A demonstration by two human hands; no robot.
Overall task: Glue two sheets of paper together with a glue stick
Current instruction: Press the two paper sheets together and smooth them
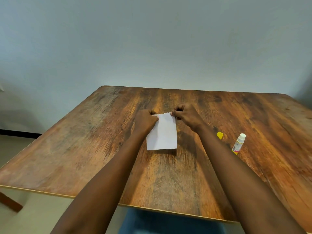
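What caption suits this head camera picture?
Both hands pinch the far corners of white paper on a wooden table, uncapped glue stick lying nearby.

White paper [162, 134]; streaked brown woodgrain table [84, 141]; yellow cap [220, 135]; white-and-yellow glue stick [238, 144].

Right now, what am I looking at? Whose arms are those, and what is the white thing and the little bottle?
There is no machine here. A person wears a camera on their head, so you see just what they see: their own two arms reaching over a brown wooden table. The left hand and the right hand each pinch a far corner of the white paper, lifting that end while the near end seems to rest on the table. It may be two sheets together; I cannot tell. To the right stands a glue stick with its white tip bare. Its yellow cap lies beside it, not touching.
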